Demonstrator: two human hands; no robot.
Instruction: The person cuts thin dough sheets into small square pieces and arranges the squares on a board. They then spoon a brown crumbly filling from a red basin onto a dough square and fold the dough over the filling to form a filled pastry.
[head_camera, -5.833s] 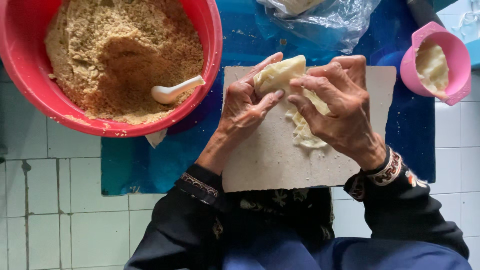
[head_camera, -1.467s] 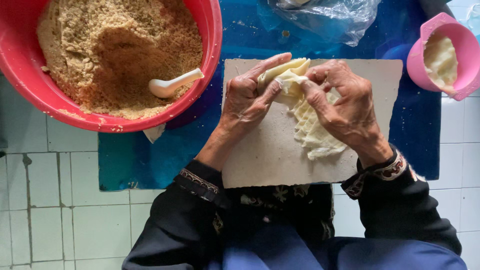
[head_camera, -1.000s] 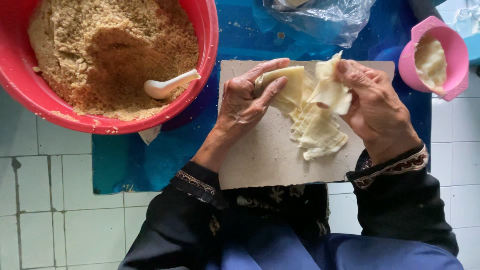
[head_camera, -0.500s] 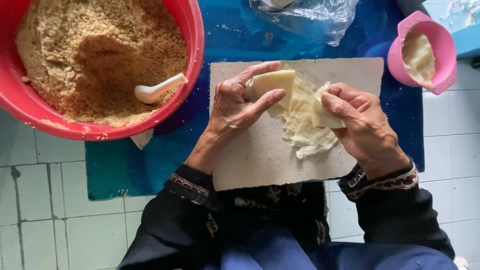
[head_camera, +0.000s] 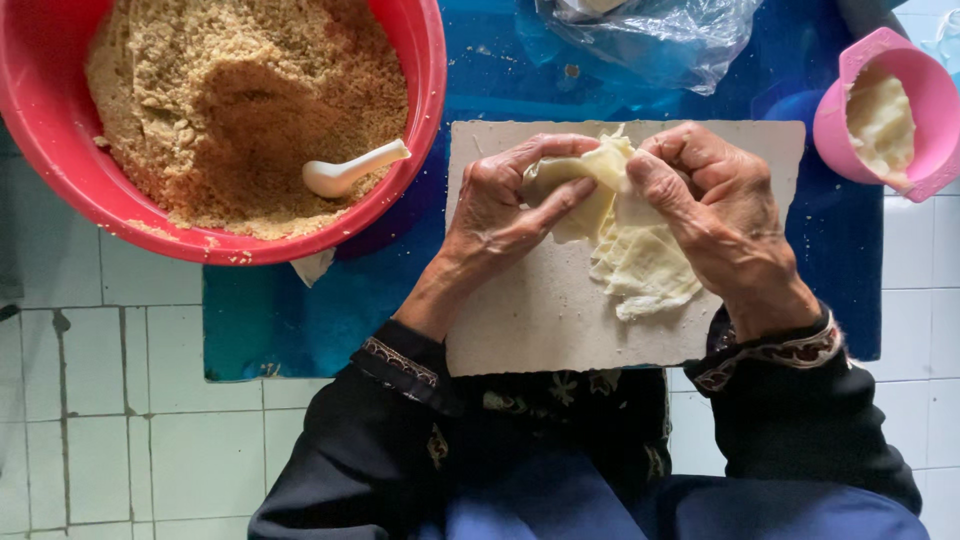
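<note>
Red bowl (head_camera: 70, 150): a large basin of brown crumbly filling is set at the far left of the mat, near the left hand — probably so that filling can be scooped without a stretch.
Blue mat (head_camera: 300, 320): it is spread over the white tiled floor, and everything else is kept on it, off the tiles.
Grey board (head_camera: 540, 320): a flat card is laid in the middle of the mat, directly before the lap, as the working surface.
Plastic bag (head_camera: 650, 40): a clear bag is left beyond the board; its contents cannot be made out.
Pink cup (head_camera: 885, 110): a pale paste is held in it, and it is placed just to the right of the board, near the right hand.
Wrapper sheets (head_camera: 645, 270): thin pale sheets are stacked on the board, partly under the right hand.
Left hand (head_camera: 505, 205): a partly rolled pale wrapper (head_camera: 580, 170) is pinched narrowly between thumb and fingers — steadied, it seems, against unrolling.
Right hand (head_camera: 715, 205): the fingers are curled tight on the wrapper's other end.
White spoon (head_camera: 350, 172): it is left lying in the filling, handle toward the board.
</note>
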